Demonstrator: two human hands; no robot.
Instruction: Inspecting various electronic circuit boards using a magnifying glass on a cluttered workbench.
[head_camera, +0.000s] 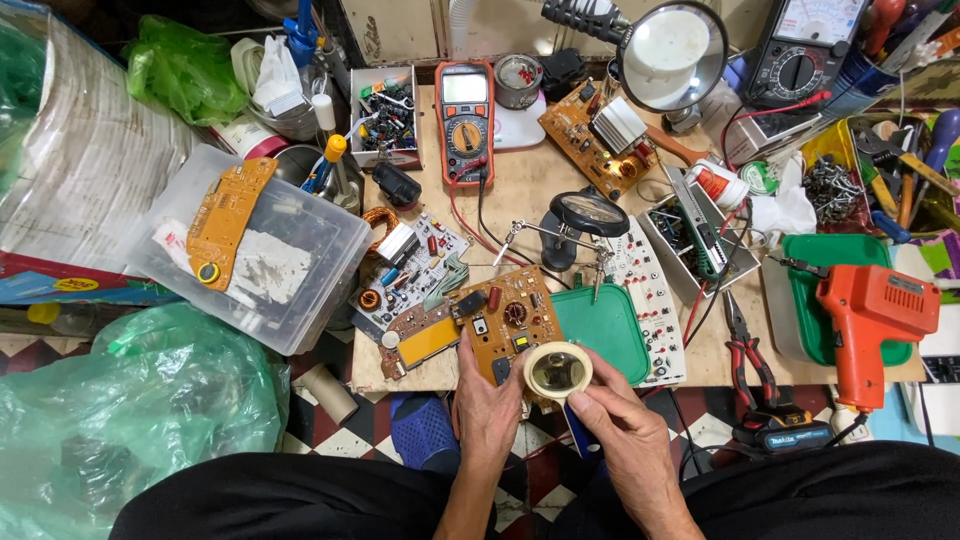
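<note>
My left hand (487, 405) grips the near edge of a brown circuit board (500, 320) that lies at the front of the wooden bench. My right hand (622, 425) holds a small round cream-coloured tin (557, 371), open side up, just over the board's near corner. A blue handle (580, 435) pokes out below that hand. A green plastic lid (605, 328) sits to the right of the board.
A helping-hand stand with a magnifier (590, 212) rises behind the board. Also around: an orange multimeter (465, 120), other circuit boards (415, 270), red pliers (748, 350), an orange soldering gun (870, 320), a clear plastic box (250, 250), and green bags (130, 410) at left.
</note>
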